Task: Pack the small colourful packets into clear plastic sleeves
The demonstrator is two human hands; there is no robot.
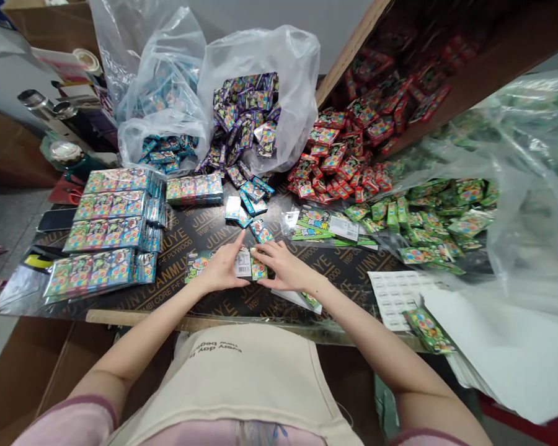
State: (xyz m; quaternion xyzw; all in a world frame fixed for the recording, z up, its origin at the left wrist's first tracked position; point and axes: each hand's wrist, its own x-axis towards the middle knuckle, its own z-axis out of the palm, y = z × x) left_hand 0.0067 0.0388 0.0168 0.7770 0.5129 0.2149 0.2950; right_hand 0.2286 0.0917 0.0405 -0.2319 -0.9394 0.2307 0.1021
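Both my hands meet at the middle of the dark plywood table [204,229]. My left hand [221,269] and my right hand [283,266] are closed round a small clear packet of little candy boxes [248,265] with a white barcode label on it. My left index finger points up over the packet. A loose blue box [261,231] lies just beyond my fingers. Under my right wrist another packet [310,300] pokes out.
Stacks of filled clear packets [106,229] lie at left. Plastic bags hold blue boxes [167,152] and purple boxes [246,118]. Red boxes [344,164] spill from a wooden crate, green boxes [437,223] from a bag at right. A label sheet [395,297] lies near the front edge.
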